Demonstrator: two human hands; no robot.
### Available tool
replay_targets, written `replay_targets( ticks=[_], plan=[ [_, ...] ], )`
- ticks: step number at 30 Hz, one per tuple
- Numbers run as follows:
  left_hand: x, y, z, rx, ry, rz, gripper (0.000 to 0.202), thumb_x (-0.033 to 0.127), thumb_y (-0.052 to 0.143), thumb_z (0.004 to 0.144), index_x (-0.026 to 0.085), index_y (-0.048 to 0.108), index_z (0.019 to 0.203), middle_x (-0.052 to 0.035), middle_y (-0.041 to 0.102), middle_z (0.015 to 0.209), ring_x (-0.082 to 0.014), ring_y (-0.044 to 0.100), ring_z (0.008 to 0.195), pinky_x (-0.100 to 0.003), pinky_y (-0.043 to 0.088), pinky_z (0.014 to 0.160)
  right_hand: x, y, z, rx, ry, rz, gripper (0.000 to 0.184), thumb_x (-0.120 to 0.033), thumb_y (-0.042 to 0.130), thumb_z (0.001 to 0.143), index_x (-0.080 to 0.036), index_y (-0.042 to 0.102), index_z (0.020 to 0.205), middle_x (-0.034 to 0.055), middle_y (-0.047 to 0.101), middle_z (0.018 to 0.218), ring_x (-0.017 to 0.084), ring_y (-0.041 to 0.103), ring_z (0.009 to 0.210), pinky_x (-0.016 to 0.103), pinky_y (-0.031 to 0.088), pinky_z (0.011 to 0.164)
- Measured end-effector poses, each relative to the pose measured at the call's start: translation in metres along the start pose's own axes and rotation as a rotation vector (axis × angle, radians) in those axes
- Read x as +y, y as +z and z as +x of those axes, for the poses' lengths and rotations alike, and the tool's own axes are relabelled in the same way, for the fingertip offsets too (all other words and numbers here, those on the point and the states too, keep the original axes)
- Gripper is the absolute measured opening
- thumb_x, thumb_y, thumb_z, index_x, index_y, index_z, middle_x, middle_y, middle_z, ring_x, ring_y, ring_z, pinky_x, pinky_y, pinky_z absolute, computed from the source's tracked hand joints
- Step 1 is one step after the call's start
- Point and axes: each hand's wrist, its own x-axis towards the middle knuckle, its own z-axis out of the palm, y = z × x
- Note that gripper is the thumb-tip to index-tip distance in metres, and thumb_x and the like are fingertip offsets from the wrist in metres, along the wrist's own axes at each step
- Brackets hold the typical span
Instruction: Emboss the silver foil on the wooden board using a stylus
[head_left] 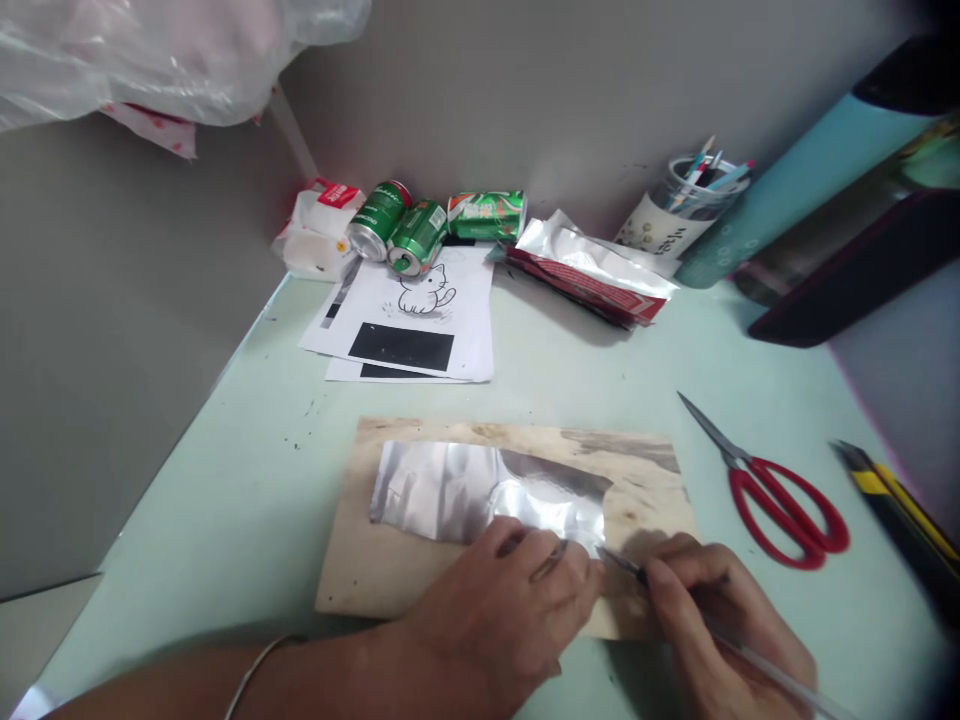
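Note:
A shiny metal sheet (465, 490) lies on a wooden board (645, 480) near the table's front edge. My left hand (510, 600) presses down on the sheet's near right corner with its fingers curled together. My right hand (720, 610) grips a thin silver tool (757, 660) like a pen, its tip (611, 556) touching the sheet's corner just beside my left fingers.
Red-handled scissors (780, 495) and a yellow-black utility knife (892, 500) lie to the right. Papers with a cat drawing (420, 310), green cans (397, 230), a foil packet (592, 265) and a pen cup (682, 210) sit at the back by the wall.

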Motion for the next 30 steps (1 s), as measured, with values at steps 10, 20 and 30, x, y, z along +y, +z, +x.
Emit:
replay_targets(
  ticks=[10, 20, 30],
  plan=[
    [-0.0017, -0.0032, 0.0004, 0.009, -0.016, -0.03, 0.056, 0.037, 0.061, 0.1, 0.01, 0.044, 0.146, -0.0047, 0.056, 0.138, -0.0231, 0.046, 0.115, -0.041, 0.038, 0.088, -0.0049, 0.0046, -0.0022, 0.021, -0.011, -0.079, 0.021, -0.022, 0.061, 0.093, -0.025, 0.051, 0.075, -0.0026, 0.059, 0.075, 0.012, 0.053, 0.066, 0.019, 0.046, 0.061],
    [-0.002, 0.0011, -0.0005, 0.053, -0.029, -0.036, 0.039, 0.025, 0.04, 0.108, 0.011, 0.046, 0.144, -0.0033, 0.058, 0.134, -0.0222, 0.048, 0.113, -0.041, 0.036, 0.087, -0.0007, 0.0036, -0.0068, 0.042, 0.023, -0.157, 0.021, -0.03, 0.063, 0.093, -0.025, 0.052, 0.076, -0.0029, 0.06, 0.077, 0.012, 0.054, 0.067, 0.021, 0.042, 0.063],
    [-0.0008, -0.003, 0.0003, 0.026, -0.034, -0.027, 0.04, 0.026, 0.038, 0.109, 0.011, 0.045, 0.145, -0.0041, 0.057, 0.136, -0.0223, 0.048, 0.114, -0.041, 0.036, 0.089, 0.003, 0.0024, -0.0085, 0.065, 0.047, -0.213, 0.024, -0.034, 0.063, 0.094, -0.024, 0.052, 0.074, -0.0031, 0.062, 0.076, 0.013, 0.056, 0.066, 0.024, 0.042, 0.063]
  ],
)
